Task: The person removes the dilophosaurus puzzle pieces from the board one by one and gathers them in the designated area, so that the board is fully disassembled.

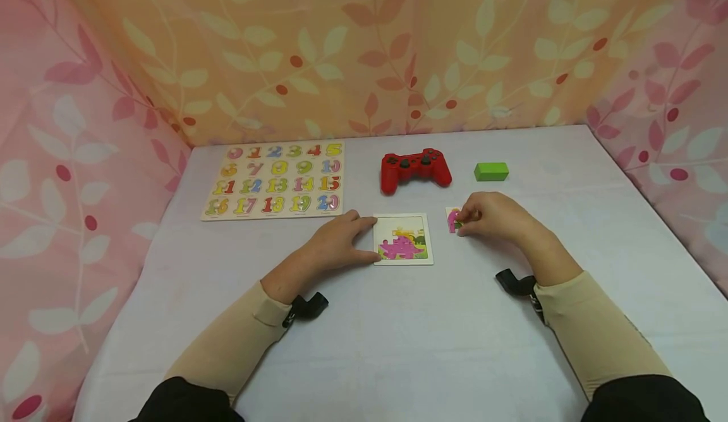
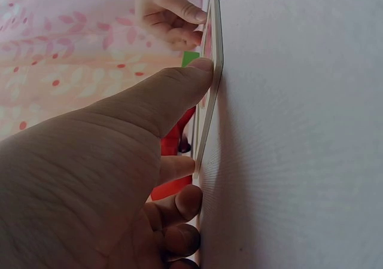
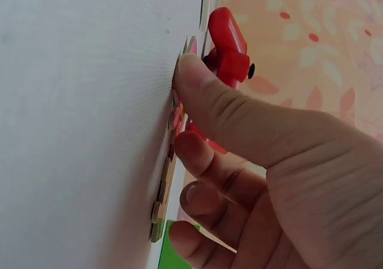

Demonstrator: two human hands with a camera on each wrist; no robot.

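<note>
Left hand (image 1: 340, 240), thumb and index spread, rests on puzzle board (image 1: 387, 226) mid-worktop (image 1: 398, 333). Right hand (image 1: 496, 216), fingers half-curled at loose pieces (image 1: 452, 219) beside it (grip unclear). Pinch edges, lift level.

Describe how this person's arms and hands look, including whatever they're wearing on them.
The left hand and right hand are both bare, without gloves. Beige sleeves cover the forearms to the wrists, with black fabric showing higher up on both arms. A small, bent black wrist camera sits at each cuff.
</note>
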